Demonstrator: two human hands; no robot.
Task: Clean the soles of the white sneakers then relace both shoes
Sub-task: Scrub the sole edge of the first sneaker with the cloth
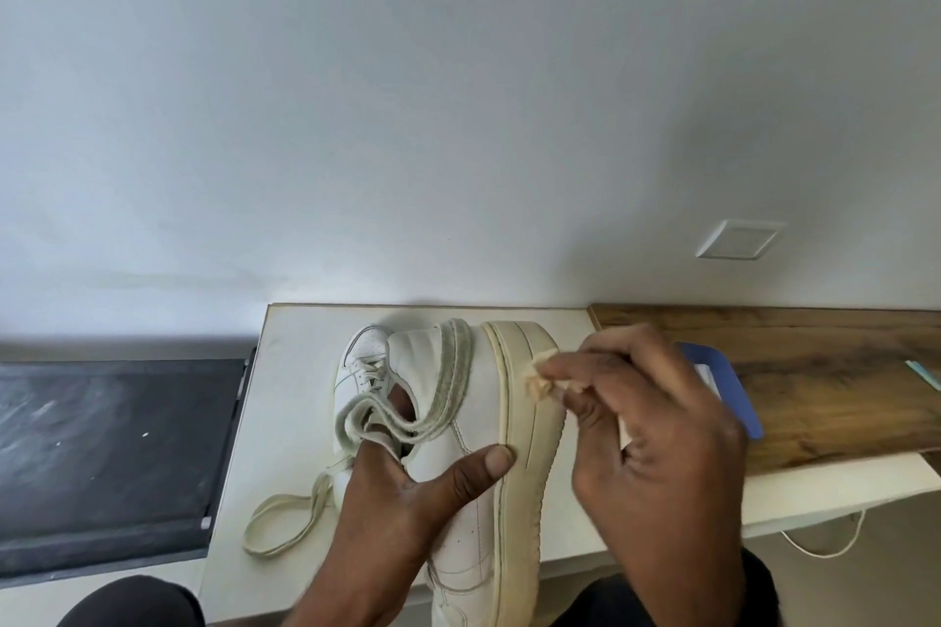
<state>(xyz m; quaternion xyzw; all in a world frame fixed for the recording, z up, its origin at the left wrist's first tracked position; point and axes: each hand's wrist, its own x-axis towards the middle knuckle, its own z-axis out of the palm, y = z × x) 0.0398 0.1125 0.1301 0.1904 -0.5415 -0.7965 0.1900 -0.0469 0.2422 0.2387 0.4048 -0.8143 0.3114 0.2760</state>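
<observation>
Fingers (590, 368) of the right hand (662, 453) were clamped on a small cloth (538, 384), pressed against the sole (524, 474); the sneaker (448, 372) was gripped by the left hand (407, 494), thumb across its side.

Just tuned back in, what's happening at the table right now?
The left hand holds one sneaker on its side. The right hand pinches a small cloth against the edge of the sole. A loose lace drapes over that shoe; the second sneaker sits behind it on the table.
</observation>
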